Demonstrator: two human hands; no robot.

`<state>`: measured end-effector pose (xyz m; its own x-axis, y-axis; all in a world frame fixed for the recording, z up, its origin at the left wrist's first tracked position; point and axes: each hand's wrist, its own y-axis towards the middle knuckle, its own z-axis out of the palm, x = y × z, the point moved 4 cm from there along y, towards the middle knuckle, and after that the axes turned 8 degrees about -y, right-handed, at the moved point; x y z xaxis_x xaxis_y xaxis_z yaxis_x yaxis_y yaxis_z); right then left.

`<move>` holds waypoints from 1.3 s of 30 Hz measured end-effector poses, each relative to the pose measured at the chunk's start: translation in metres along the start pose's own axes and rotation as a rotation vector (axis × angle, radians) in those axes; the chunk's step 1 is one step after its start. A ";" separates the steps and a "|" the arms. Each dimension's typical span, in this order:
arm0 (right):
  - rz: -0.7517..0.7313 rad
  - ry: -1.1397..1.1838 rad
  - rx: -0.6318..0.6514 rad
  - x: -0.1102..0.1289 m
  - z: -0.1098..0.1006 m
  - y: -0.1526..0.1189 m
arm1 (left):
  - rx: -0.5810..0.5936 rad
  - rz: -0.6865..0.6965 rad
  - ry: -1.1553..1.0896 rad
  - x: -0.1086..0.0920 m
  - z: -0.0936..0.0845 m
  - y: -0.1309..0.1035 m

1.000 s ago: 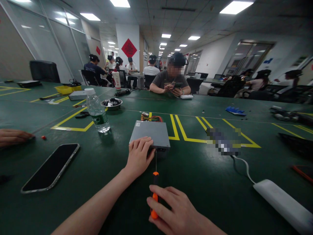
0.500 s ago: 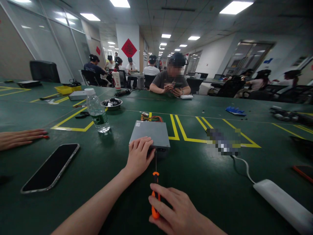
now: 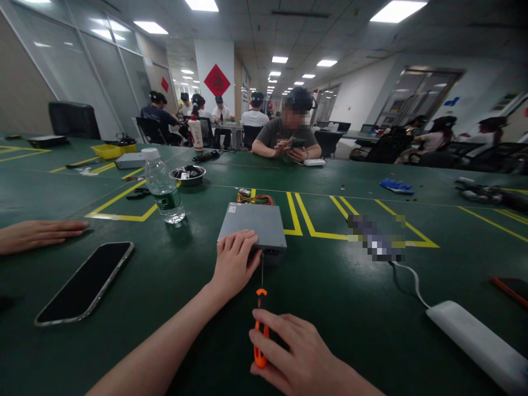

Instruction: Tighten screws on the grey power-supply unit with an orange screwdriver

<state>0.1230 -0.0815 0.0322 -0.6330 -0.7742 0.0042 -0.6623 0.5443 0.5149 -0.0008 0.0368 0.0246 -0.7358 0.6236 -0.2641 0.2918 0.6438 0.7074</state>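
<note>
A grey metal computer power supply [image 3: 258, 221] lies flat on the green table, its bundle of coloured wires [image 3: 259, 199] at the far side. My left hand [image 3: 236, 257] grips its near edge, with fingers over the top and thumb at the front face. In my right hand [image 3: 289, 349] is an orange-and-black screwdriver [image 3: 260, 330], held by the handle between thumb and fingers. Its shaft points away from me toward the front face of the power supply. Whether the tip sits in a screw is too small to tell.
A smartphone [image 3: 86, 283] and another person's hand [image 3: 41, 235] are at the left. Beyond them stand a water bottle [image 3: 163, 190] and a metal bowl [image 3: 188, 175]. On the right lies a white power strip [image 3: 474, 341] with its cable. Across the table sits a person [image 3: 284, 132].
The other person's hand at the left has slid slightly to the right. My two hands, the screwdriver and the power supply stay almost where they were.
</note>
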 end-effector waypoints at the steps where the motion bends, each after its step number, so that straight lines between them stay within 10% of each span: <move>1: -0.006 0.013 -0.053 0.000 0.000 -0.001 | 0.001 0.000 -0.002 0.000 0.000 0.000; 17: 0.040 0.016 -0.058 -0.001 0.004 -0.005 | 0.008 -0.006 -0.019 0.000 0.000 0.000; 24: 0.083 0.030 0.168 -0.003 0.007 -0.004 | -0.001 -0.007 -0.023 0.000 0.000 0.000; 32: 0.048 0.018 -0.057 -0.004 0.004 -0.005 | -0.002 -0.010 -0.022 0.000 0.000 0.000; 39: 0.060 -0.018 0.118 -0.001 0.004 -0.003 | -0.004 -0.008 -0.029 0.000 0.000 0.000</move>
<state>0.1239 -0.0814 0.0271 -0.6794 -0.7336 0.0166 -0.6645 0.6246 0.4102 -0.0008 0.0369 0.0242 -0.7199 0.6309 -0.2892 0.2833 0.6475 0.7075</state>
